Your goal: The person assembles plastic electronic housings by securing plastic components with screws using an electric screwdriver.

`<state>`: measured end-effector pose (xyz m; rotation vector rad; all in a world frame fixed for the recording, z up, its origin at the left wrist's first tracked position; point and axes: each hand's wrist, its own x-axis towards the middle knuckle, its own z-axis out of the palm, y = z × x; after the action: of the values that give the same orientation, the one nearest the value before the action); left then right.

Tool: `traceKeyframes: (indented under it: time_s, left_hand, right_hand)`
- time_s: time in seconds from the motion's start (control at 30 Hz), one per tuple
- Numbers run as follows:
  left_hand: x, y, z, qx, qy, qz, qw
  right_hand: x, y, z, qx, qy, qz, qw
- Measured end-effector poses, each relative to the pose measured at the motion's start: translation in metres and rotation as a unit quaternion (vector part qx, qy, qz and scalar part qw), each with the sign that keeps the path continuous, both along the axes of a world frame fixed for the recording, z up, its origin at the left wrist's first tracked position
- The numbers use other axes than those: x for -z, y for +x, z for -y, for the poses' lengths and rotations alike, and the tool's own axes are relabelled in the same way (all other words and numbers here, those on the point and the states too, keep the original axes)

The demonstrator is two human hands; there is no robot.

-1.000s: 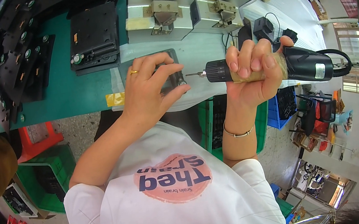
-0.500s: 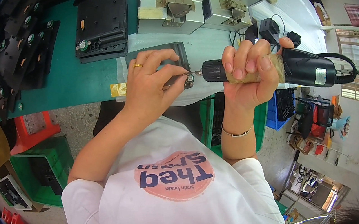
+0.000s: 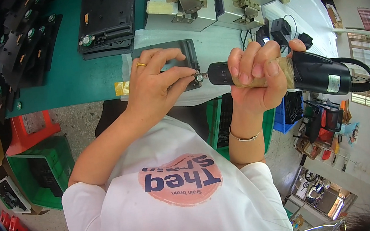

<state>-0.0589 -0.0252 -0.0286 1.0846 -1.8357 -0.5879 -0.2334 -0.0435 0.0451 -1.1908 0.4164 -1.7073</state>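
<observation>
My left hand (image 3: 155, 84) rests on a flat black plastic part (image 3: 177, 62) lying on a white cloth at the bench's near edge, its thumb and fingers pinching the part's near right corner by a small round fitting (image 3: 199, 79). A gold ring is on one finger. My right hand (image 3: 257, 78) grips a black electric screwdriver (image 3: 298, 72) held level, its tip pointing left and touching that fitting. A cable leaves the tool's right end.
A stack of similar black parts (image 3: 107, 20) lies on the green bench top (image 3: 63, 80). More black parts (image 3: 13, 54) are spread at the far left. Two white fixture boxes (image 3: 188, 0) stand behind. Green crates (image 3: 39, 177) and a red stool (image 3: 28, 131) sit on the floor.
The view has shifted so the bench sits lower in the picture. My hands, the black part and the screwdriver keep the same hold, the tip staying at the part's corner.
</observation>
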Motion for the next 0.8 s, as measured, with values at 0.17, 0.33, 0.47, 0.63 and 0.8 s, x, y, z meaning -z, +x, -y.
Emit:
traceKeyframes:
  time_s: [0.17, 0.33, 0.47, 0.63, 0.8]
  left_hand:
    - [0.003, 0.010, -0.007, 0.008, -0.017, 0.046, 0.999]
    - [0.006, 0.028, -0.020, 0.025, 0.011, 0.118, 0.993]
    - [0.013, 0.033, -0.025, 0.028, -0.033, 0.147, 0.988]
    - [0.016, 0.032, -0.024, 0.029, -0.036, 0.154, 0.987]
    - [0.018, 0.032, -0.026, 0.026, -0.032, 0.152, 0.988]
  right_hand:
    - [0.004, 0.014, -0.005, 0.004, 0.012, -0.016, 1.000]
    - [0.022, 0.016, -0.012, -0.003, 0.064, -0.031, 0.997]
    - [0.029, 0.019, -0.014, 0.002, 0.054, -0.049, 0.997]
    - [0.032, 0.019, -0.012, 0.022, 0.049, -0.079, 0.995]
    - [0.042, 0.014, -0.009, -0.003, 0.026, -0.133, 0.991]
